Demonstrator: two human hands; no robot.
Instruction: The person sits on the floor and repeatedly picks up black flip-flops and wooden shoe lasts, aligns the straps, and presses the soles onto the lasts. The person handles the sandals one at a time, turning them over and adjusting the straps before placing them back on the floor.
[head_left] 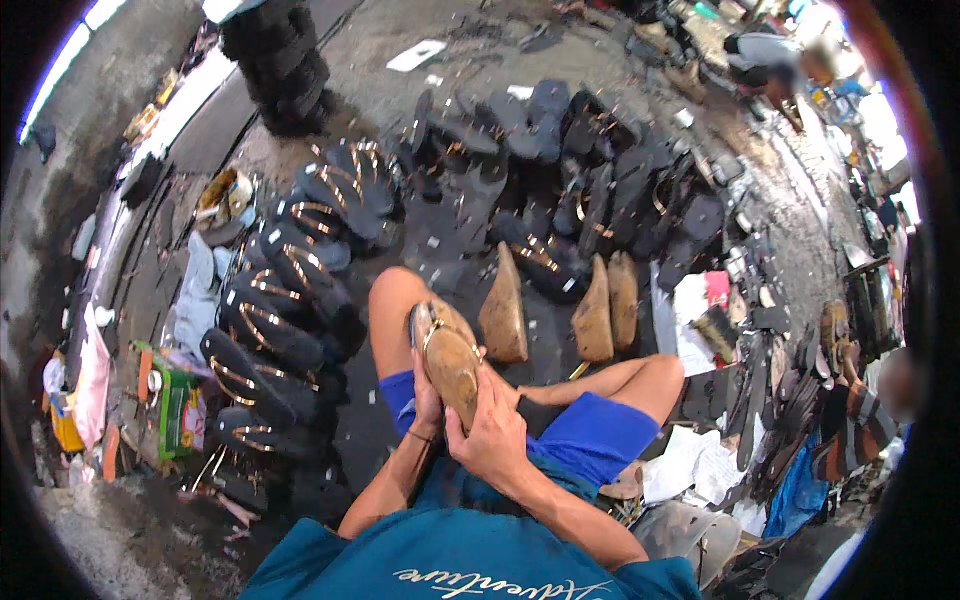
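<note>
In front of my body a brown wooden shoe last (456, 372) sits in a dark sandal (414, 326) with gold straps, which cross over the last's front part. My left hand (427, 396) is closed around the sandal and last from the left side. With its fingers wrapped round the last's near end, my right hand (492, 424) grips it from the right. The sandal's sole is mostly hidden behind the last. Beyond my legs stand more wooden lasts: one pale brown last (503, 312), and to its right a second last (593, 318) beside a third (623, 302).
Black sandals with gold straps (262, 318) lie in a curved row at the left. More dark sandals (540, 130) spread across the far side. A green tin (180, 412) is at the left, white papers (690, 465) at the right. Another person (775, 60) sits at the far right.
</note>
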